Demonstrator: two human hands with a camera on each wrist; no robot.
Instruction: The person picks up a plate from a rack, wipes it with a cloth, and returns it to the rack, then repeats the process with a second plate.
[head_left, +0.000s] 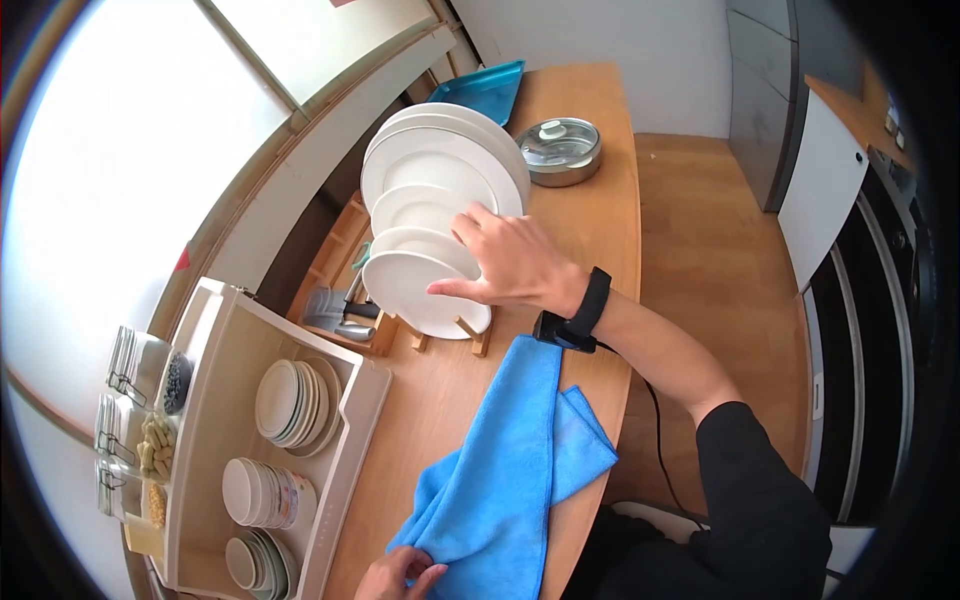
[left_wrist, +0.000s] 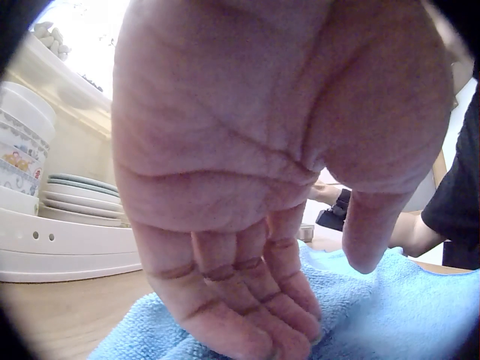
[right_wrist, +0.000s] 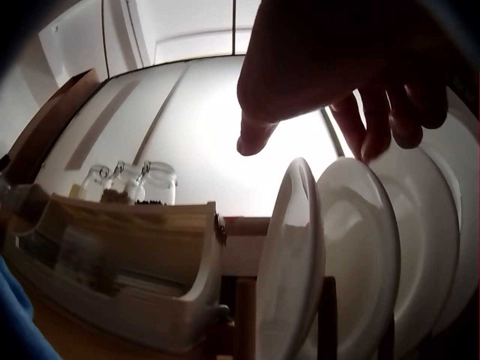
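Note:
Upright in a wooden rack (head_left: 480,340) stands a row of white plates, with smaller ones in front and larger ones behind. My right hand (head_left: 520,262) hovers over the front small plate (head_left: 415,290), thumb spread from loosely bent fingers. In the right wrist view its fingertips (right_wrist: 366,146) hang close over the plate tops, with nothing between thumb and fingers. A blue cloth (head_left: 500,470) lies bunched on the wooden counter. At its near end rests my left hand (head_left: 395,577); the left wrist view shows its fingertips on the cloth and its thumb apart.
To the left, an open cream cabinet (head_left: 345,430) holds stacked plates and bowls. Jars (head_left: 150,440) of dry food stand on it. Behind the rack are a lidded pan (head_left: 562,152) and a blue tray (head_left: 490,92). A wooden box (head_left: 335,265) holds utensils.

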